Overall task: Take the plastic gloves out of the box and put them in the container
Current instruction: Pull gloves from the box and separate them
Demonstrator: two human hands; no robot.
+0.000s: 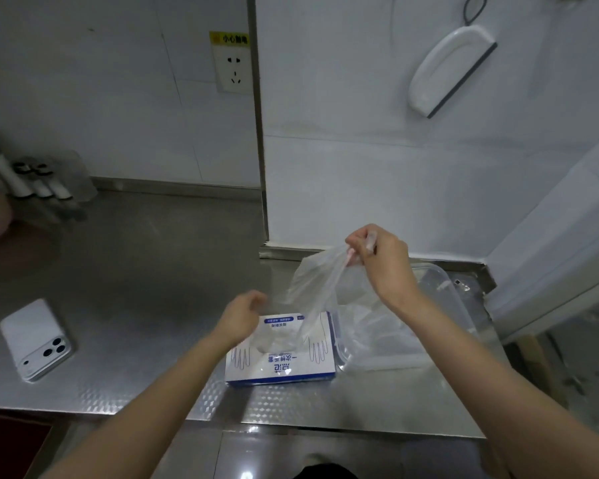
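From the head view, the right hand pinches a clear plastic glove, which hangs from its grip down to the box. The left hand, loosely curled, rests over the box opening, holding nothing clearly. The container sits just right of the box on the tabletop.

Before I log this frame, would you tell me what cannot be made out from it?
Head view only:
- How many gloves the right hand pinches: clear film overlaps.
- How many remain in the box: its opening shows only clear film.
- What lies in the container: the right arm and film cover it.
- The left hand's fingertips: blurred.
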